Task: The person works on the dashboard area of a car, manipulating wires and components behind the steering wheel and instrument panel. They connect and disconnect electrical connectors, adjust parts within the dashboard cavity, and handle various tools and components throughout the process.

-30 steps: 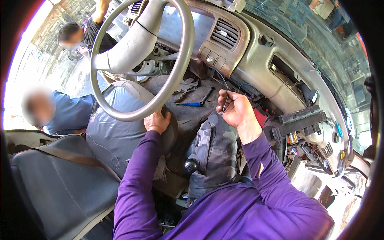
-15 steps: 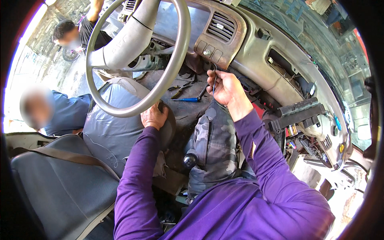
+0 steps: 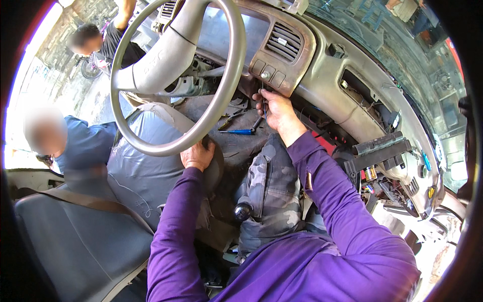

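My right hand is closed in a pinch just below the dashboard's centre panel. Its fingertips hold a thin wire that runs up toward the panel's underside. My left hand leans on the edge of the grey driver's seat, thumb apart, its fingertips partly hidden by the steering wheel rim. A blue-handled tool lies on the floor between my hands, beside a dark metal tool. Pliers with yellowish handles lie a little farther off.
The gear knob stands left of my camouflage trouser leg. Dark plastic parts and loose wiring sit by the opened dashboard at right. One person in blue is close beside the seat at left; another in black is farther back.
My right hand, with the wire, has shifted slightly left and stays close under the panel. My left hand keeps its place on the seat. The person in blue has moved slightly.
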Tool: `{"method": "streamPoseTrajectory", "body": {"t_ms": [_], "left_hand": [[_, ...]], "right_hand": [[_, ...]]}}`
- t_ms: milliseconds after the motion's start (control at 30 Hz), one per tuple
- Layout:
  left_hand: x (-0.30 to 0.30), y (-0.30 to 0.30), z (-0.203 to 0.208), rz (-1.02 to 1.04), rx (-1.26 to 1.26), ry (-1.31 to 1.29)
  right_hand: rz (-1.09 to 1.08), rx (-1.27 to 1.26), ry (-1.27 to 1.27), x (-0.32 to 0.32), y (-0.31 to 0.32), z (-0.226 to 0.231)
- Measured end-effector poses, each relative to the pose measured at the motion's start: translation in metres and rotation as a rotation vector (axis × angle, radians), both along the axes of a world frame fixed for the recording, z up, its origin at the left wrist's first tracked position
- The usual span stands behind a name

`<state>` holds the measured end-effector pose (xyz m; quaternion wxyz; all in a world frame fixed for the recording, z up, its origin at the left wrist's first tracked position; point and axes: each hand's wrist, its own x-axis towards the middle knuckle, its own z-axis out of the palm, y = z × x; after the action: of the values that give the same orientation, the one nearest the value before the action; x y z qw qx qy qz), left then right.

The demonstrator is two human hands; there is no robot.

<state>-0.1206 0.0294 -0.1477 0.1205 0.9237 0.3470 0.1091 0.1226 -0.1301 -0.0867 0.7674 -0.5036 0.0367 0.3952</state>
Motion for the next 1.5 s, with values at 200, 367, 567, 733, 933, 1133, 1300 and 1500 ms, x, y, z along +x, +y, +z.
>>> {"method": "streamPoseTrajectory", "body": {"t_ms": [200,367,567,733,933,1133,1300,1500], "left_hand": [[0.002,0.0,-0.002,0.009,0.021,0.036],[0.002,-0.002,-0.007,0.008,0.056,0.061],[0.006,-0.012,0.024,-0.011,-0.106,0.045],[0.011,-0.007,0.026,-0.116,0.136,0.049],[0.029,0.007,0.036,-0.052,-0.247,-0.002],[0.114,-0.042,0.104,-0.116,-0.348,-0.326],[0.171,-0.005,0.079,-0.062,-0.474,-0.494],[0.205,-0.001,0.079,0.101,-0.975,-0.694]], "right_hand": [[-0.052,0.047,-0.157,0.005,0.026,-0.005],[-0.282,0.042,-0.206,0.0,0.041,-0.022],[-0.322,0.023,-0.26,-0.018,0.043,-0.023],[-0.179,0.062,-0.276,-0.007,0.045,-0.055],[-0.224,0.041,-0.617,-0.006,0.054,-0.096],[-0.375,-0.176,-0.934,-0.004,0.063,-0.1],[-0.398,-0.374,-1.07,-0.008,0.06,-0.093],[-0.343,-0.339,-1.137,-0.008,0.046,-0.086]]}}
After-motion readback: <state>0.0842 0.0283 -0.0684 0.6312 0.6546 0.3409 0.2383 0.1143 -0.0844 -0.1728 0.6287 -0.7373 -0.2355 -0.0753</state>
